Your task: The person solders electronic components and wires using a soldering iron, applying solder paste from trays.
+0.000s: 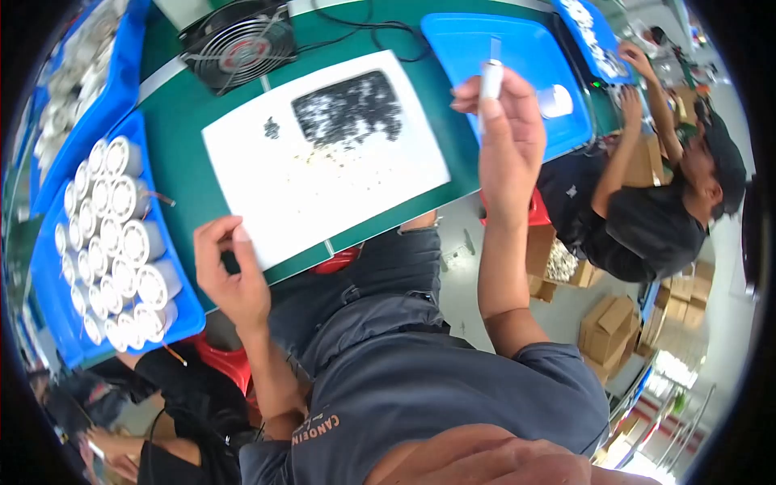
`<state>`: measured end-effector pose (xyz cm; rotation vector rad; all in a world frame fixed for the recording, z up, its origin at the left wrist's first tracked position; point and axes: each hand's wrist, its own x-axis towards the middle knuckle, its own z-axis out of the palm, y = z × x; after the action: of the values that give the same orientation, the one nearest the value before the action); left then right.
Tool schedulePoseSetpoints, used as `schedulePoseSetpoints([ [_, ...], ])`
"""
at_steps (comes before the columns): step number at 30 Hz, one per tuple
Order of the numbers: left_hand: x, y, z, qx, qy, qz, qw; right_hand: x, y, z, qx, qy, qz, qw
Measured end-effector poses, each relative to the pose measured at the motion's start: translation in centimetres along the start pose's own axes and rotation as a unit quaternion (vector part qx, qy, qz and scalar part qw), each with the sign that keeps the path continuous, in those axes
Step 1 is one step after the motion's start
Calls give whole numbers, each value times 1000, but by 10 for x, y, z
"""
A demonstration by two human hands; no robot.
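My left hand (230, 271) rests at the left edge of a white sheet (323, 206). Its thumb and forefinger meet in a pinch; what is between them, if anything, is too small to make out. Many tiny black pieces (343, 113) lie spread at the sheet's far side, with a small clump apart to their left and yellowish specks nearer me. Raised over a blue tray (453, 36), my right hand (513, 121) grips a slim white tool (491, 81) with a thin clear tip pointing away from me. A white round housing (554, 102) lies in that tray.
A black fan (238, 44) with a wire guard stands at the back of the green table (174, 174). To the left, a blue bin (190, 311) holds several white cylindrical housings with wires. Another person (663, 202) works at the right; cardboard boxes (606, 327) stand behind them.
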<state>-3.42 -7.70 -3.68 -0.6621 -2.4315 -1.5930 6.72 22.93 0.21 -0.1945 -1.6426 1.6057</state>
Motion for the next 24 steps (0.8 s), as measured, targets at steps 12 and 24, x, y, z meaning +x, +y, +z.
schedulePoseSetpoints([
  [12, 6, 2, 11, -32, 33, 23, 999, 20, 6, -182, -527, 189, 71, 826],
  [24, 52, 97, 54, -79, -83, 246, 963, 21, -60, -1, -230, 35, 97, 968],
])
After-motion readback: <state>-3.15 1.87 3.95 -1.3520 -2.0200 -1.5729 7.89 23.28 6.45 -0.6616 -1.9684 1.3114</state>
